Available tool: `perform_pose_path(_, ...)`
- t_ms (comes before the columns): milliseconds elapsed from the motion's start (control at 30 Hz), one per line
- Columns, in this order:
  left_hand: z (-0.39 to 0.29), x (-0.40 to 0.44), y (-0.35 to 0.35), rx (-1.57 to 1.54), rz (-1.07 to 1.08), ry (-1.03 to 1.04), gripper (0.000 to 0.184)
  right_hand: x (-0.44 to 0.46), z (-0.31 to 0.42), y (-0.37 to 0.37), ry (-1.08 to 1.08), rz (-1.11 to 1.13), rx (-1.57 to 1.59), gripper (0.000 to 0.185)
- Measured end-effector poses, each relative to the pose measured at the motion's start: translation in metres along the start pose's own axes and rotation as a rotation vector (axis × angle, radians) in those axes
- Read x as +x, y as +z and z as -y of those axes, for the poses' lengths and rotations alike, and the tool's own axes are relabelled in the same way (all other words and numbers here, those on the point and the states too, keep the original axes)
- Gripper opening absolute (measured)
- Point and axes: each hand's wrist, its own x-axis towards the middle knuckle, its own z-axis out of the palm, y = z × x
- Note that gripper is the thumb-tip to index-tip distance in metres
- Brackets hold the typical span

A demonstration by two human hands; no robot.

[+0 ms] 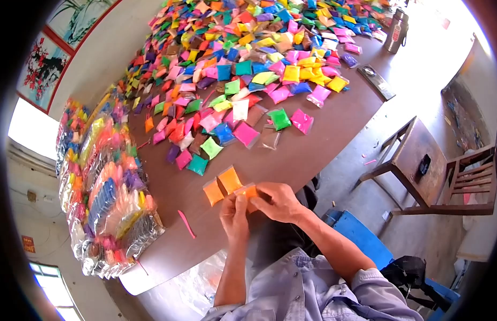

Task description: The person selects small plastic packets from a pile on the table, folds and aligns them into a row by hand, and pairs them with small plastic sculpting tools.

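Left hand [234,216] half closed, thumb laid along the face of an orange packet [249,191], pinching its near left side. Right hand [277,202] curled, fingers gathered about the packet's right end; its grip is partly hidden by its own knuckles. Neither hand is spread; both are on the same packet, low over the counter [307,152]. Whether the packet's underside touches the counter, cannot tell.

On handling: the fill looks soft, so a light, even pinch from both sides should serve better than a hard squeeze, which might dent it or press it against the seal. Best, I judge, to hold by the edges, with the film flat and both thumbs where the eye can check them. Wrists low, so the packet stays level; fingers clear of its neighbours, which look light enough to be nudged askew.

Just beyond the left thumb, two more orange packets [212,192] lie flat side by side, the right one close to the held one. Pink strip [187,224] alone, left of the hands. Farther out, a teal packet [197,165] at the near fringe of a broad, many-coloured pile [243,67]. Clear bags [106,200] crowd the left edge. Bottle [396,32] upright at the far right, past a flat case [376,82].
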Motion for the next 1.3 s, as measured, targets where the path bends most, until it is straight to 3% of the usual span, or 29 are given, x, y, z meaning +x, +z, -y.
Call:
perform_pose_path(133, -0.010, -0.002, 0.003, 0.132, 0.129, 0.073, 0.029, 0.001, -0.005, 0.003, 0.071, -0.054, 0.157, 0.020)
perform_pose_path(367, -0.001, -0.002, -0.004, 0.198, 0.118, 0.007, 0.026, 0.006, 0.007, 0.000, 0.192, -0.008, 0.058, 0.022)
perform_pose_path(500, -0.005, -0.003, -0.001, 0.191, 0.126, 0.052, 0.025, 0.003, -0.007, 0.006, 0.130, -0.034, 0.060, 0.020)
perform_pose_path(567, -0.010, -0.004, 0.003, 0.059, 0.132, -0.055, 0.023, 0.004, -0.012, 0.008, 0.047, -0.111, 0.080, 0.017)
perform_pose_path(833, -0.014, -0.002, 0.004, -0.007, 0.046, -0.012, 0.018, 0.001, -0.004, 0.009, 0.014, -0.022, -0.036, 0.016)
perform_pose_path(1133, -0.017, -0.004, 0.006, 0.045, 0.127, -0.066, 0.022, 0.001, -0.009, 0.014, 0.007, -0.170, 0.045, 0.012)
perform_pose_path(1200, -0.008, -0.001, 0.004, 0.331, 0.201, 0.138, 0.026, 0.002, -0.008, 0.014, 0.081, -0.210, 0.107, 0.011)
perform_pose_path(1300, -0.017, -0.001, 0.007, 0.294, 0.168, 0.103, 0.026, 0.004, -0.006, 0.015, 0.011, -0.235, 0.037, 0.014)
